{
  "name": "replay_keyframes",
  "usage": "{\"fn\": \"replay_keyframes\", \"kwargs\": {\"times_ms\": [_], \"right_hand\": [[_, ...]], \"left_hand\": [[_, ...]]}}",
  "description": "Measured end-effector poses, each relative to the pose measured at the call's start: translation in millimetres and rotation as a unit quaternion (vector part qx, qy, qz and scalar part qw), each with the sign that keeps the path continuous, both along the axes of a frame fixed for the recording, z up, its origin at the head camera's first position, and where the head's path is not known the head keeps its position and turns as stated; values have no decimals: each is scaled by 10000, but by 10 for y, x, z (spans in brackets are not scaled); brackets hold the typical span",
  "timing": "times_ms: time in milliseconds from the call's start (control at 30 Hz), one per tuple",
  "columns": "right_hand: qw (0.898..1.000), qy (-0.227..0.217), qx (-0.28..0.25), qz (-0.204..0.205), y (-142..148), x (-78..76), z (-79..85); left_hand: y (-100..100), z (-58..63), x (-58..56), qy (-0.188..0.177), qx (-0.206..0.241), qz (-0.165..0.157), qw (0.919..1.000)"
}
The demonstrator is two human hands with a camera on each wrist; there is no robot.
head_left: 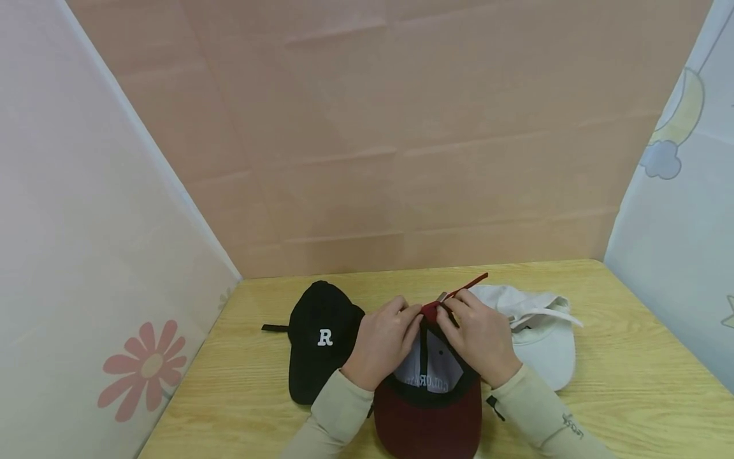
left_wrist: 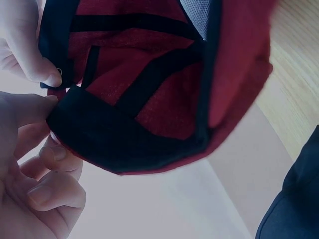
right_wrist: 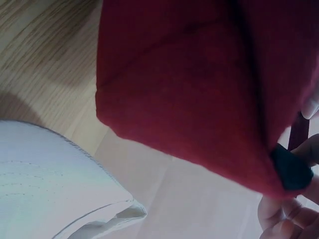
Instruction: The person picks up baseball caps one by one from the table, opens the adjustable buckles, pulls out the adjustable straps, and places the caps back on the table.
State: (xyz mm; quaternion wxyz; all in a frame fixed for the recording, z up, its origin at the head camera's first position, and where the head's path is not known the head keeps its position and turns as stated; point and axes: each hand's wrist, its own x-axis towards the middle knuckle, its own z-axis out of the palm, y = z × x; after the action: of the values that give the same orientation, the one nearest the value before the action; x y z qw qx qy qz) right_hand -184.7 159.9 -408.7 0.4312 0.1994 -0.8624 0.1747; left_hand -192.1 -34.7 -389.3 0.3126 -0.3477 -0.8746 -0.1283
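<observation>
A dark red baseball cap [head_left: 427,421] is between both hands, its brim toward me and its inside facing up. My left hand [head_left: 385,338] pinches the back edge at the left of the rear opening. Opposite it, my right hand [head_left: 480,335] pinches the other side by the strap. The loose red strap [head_left: 473,280] sticks out to the upper right, past a small metal buckle [head_left: 441,297]. In the left wrist view, the black inner band [left_wrist: 114,134] ends between the fingertips. The right wrist view shows the cap's red outside [right_wrist: 184,99]; some fingers are cut off there.
To the left lies a black cap [head_left: 321,319] with a white letter R, its strap pointing left. A white cap [head_left: 545,357] sits at the right, partly behind my right hand, its strap sticking out. The wooden table [head_left: 619,357] meets fabric-covered walls behind and at both sides.
</observation>
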Motion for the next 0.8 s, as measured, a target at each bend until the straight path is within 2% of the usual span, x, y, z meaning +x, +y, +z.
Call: {"fn": "replay_keyframes", "kwargs": {"times_ms": [800], "right_hand": [[9997, -31, -126, -189, 17, -41, -16]], "left_hand": [[-39, 1, -11, -49, 29, 105, 9999]]}}
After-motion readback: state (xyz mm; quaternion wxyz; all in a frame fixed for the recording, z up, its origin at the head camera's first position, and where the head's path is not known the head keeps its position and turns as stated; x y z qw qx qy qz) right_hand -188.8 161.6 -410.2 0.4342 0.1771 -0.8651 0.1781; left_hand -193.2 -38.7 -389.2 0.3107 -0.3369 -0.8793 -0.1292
